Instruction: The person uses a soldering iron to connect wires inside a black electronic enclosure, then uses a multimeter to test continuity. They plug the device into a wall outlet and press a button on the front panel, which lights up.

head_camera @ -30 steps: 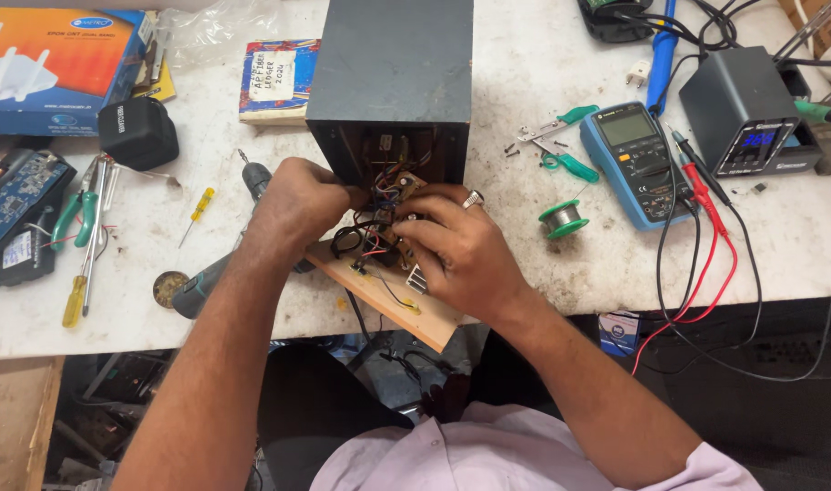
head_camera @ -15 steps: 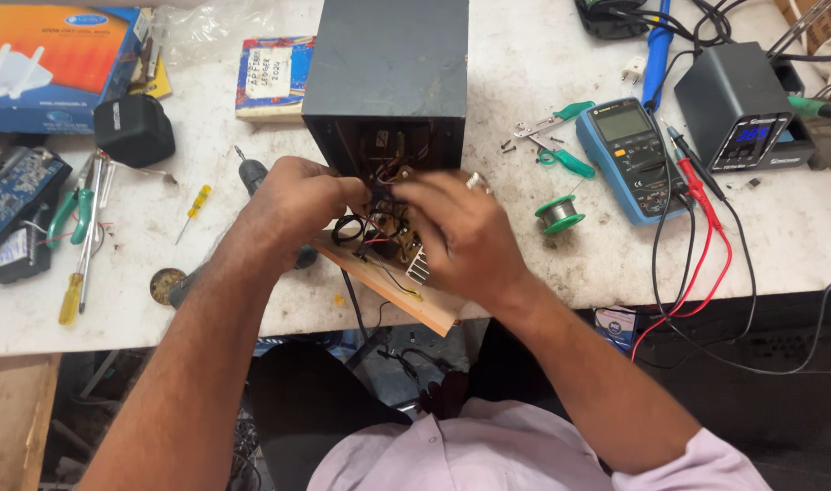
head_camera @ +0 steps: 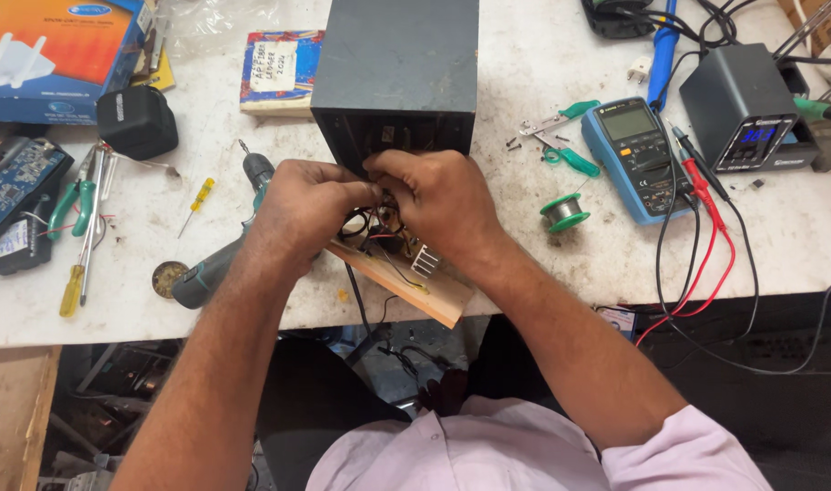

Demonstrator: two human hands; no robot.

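Both hands, left hand (head_camera: 311, 195) and right hand (head_camera: 438, 195), are pinching wires (head_camera: 379, 223) at the open dark metal case (head_camera: 397, 82); circuit board (head_camera: 406, 273) sticking out, looking mid-job.

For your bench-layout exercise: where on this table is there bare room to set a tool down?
Bare: between solder spool and table edge; between yellow screwdriver and drill. Crowded: left hand and right hand at the black case; meter leads.
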